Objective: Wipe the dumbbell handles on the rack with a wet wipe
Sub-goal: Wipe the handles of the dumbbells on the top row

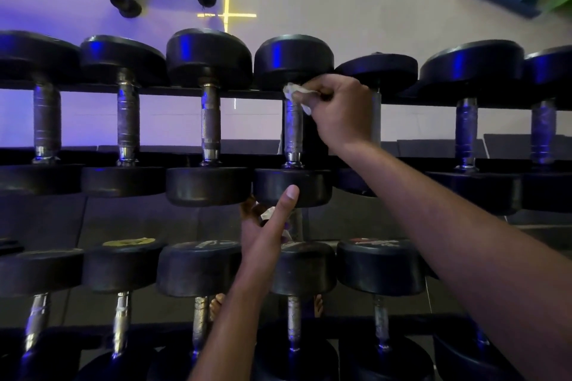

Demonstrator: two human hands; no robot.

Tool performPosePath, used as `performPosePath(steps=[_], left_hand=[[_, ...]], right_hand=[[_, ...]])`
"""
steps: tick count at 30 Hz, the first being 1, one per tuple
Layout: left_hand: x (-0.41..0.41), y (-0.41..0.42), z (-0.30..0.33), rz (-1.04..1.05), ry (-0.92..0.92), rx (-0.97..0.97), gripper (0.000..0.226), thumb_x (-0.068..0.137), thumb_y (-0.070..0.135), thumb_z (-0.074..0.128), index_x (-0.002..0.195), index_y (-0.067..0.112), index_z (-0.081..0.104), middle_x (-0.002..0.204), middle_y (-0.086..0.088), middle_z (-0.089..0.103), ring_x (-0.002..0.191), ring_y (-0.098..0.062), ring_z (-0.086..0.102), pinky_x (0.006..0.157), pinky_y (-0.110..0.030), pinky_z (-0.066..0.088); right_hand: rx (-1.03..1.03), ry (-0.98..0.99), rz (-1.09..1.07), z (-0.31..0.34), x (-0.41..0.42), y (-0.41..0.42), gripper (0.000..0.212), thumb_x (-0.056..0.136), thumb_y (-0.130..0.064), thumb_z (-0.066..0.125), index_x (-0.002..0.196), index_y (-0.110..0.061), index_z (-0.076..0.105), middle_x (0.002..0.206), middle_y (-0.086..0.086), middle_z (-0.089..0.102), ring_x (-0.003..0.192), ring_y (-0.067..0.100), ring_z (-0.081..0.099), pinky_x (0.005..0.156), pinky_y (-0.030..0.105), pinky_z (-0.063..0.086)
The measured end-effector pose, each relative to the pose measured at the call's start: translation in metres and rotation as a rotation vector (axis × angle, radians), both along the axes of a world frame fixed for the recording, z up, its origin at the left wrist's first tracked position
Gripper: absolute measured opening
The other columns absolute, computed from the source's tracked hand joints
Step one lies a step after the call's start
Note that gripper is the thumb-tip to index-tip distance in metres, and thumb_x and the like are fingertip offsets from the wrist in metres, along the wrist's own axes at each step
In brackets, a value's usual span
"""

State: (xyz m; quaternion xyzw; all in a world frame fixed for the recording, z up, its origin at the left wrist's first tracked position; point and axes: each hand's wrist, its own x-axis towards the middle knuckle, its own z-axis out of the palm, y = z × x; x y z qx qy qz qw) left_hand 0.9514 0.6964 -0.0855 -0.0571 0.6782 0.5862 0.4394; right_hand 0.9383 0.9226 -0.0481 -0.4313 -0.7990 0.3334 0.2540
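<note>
Nearest us, our right forearm [464, 241] crosses the view from lower right toward the upper tier of the rack [173, 91]. There our right hand [342, 110] pinches a crumpled wet wipe [294, 93] against the far end of a dumbbell handle [293, 130], just under the far head [294, 60]. The handle's long axis runs straight away from us, from the near head [292, 187] to the far one, so we judge the coming stroke should pull the wipe back along it toward us. Our left hand [266, 226] is lower and nearer, its thumb pressed on the near head while its fingers curl around something pale we cannot identify. Neighbouring dumbbells lie parallel on both sides; a second row [198, 269] sits below.
</note>
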Motion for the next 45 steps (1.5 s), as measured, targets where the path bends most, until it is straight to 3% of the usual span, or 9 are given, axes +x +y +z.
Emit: performPosePath(steps=[5,11,18,24,28,32,36,39,45], left_hand=[[-0.002,0.002,-0.001,0.015,0.017,0.009,0.096,0.055,0.086,0.085,0.137,0.044,0.061,0.125,0.011,0.075,0.105,-0.018,0.074,0.087,-0.039,0.063],[-0.003,0.003,0.002,0.034,0.038,0.017,0.091,0.057,0.081,0.086,0.128,0.028,0.066,0.100,0.013,0.078,0.087,-0.011,0.071,0.081,-0.035,0.059],[-0.003,0.003,0.002,0.022,0.019,0.020,0.094,0.056,0.081,0.085,0.134,0.032,0.064,0.119,0.009,0.077,0.107,-0.016,0.075,0.085,-0.034,0.059],[-0.004,0.001,0.001,-0.003,0.030,0.012,0.105,0.056,0.086,0.085,0.143,0.035,0.057,0.136,0.006,0.070,0.120,-0.021,0.072,0.090,-0.036,0.061],[-0.002,0.003,0.000,0.024,0.024,0.023,0.106,0.055,0.085,0.086,0.142,0.032,0.057,0.136,0.003,0.072,0.123,-0.023,0.072,0.076,-0.021,0.060],[-0.001,0.004,-0.005,0.047,0.045,0.017,0.112,0.049,0.091,0.086,0.140,0.032,0.058,0.133,0.001,0.073,0.117,-0.022,0.074,0.074,-0.023,0.059],[0.000,0.006,-0.005,0.052,0.017,0.031,0.097,0.054,0.081,0.083,0.131,0.028,0.060,0.100,0.009,0.078,0.083,-0.011,0.072,0.075,-0.032,0.057],[-0.001,0.005,-0.006,0.035,0.007,0.039,0.096,0.056,0.081,0.084,0.131,0.026,0.060,0.092,0.013,0.075,0.082,-0.012,0.070,0.074,-0.034,0.057],[-0.004,0.003,-0.007,0.000,0.017,0.052,0.089,0.060,0.080,0.084,0.130,0.029,0.062,0.090,0.017,0.074,0.085,-0.015,0.069,0.078,-0.039,0.056]], right_hand=[[-0.016,0.034,-0.105,-0.011,-0.004,-0.017,0.013,0.088,-0.045,0.079,0.093,-0.033,0.078,0.095,-0.010,0.072,0.087,0.009,0.068,0.074,0.036,0.057],[-0.365,0.227,-0.242,-0.007,-0.020,-0.023,0.017,0.080,-0.040,0.089,0.084,-0.029,0.077,0.080,-0.012,0.075,0.075,0.005,0.070,0.076,0.035,0.062],[0.413,-0.168,-0.058,-0.007,-0.019,-0.040,0.013,0.093,-0.040,0.073,0.104,-0.038,0.080,0.100,-0.002,0.058,0.096,0.024,0.058,0.081,0.038,0.047],[0.401,-0.242,-0.033,-0.004,-0.021,-0.043,0.017,0.096,-0.041,0.070,0.110,-0.041,0.079,0.107,-0.007,0.061,0.087,0.018,0.064,0.083,0.035,0.033],[0.170,-0.065,-0.064,0.003,-0.014,-0.034,0.016,0.093,-0.045,0.074,0.098,-0.031,0.080,0.092,-0.009,0.070,0.081,0.016,0.067,0.074,0.034,0.053],[-0.457,0.160,-0.283,-0.001,-0.014,-0.020,0.020,0.079,-0.041,0.088,0.080,-0.025,0.076,0.079,-0.010,0.077,0.079,0.011,0.074,0.079,0.031,0.061],[-0.968,0.282,-0.362,-0.006,-0.018,-0.003,0.012,0.089,-0.006,0.076,0.090,-0.018,0.074,0.091,0.004,0.077,0.085,0.025,0.074,0.071,0.038,0.067],[-1.025,0.243,-0.317,-0.005,-0.020,-0.002,0.025,0.093,0.008,0.060,0.101,-0.012,0.072,0.089,0.009,0.070,0.077,0.023,0.066,0.057,0.029,0.061],[-1.075,0.382,-0.163,0.006,-0.001,-0.002,0.024,0.100,0.007,0.056,0.092,-0.011,0.069,0.083,0.003,0.074,0.085,0.019,0.072,0.078,0.036,0.064]])
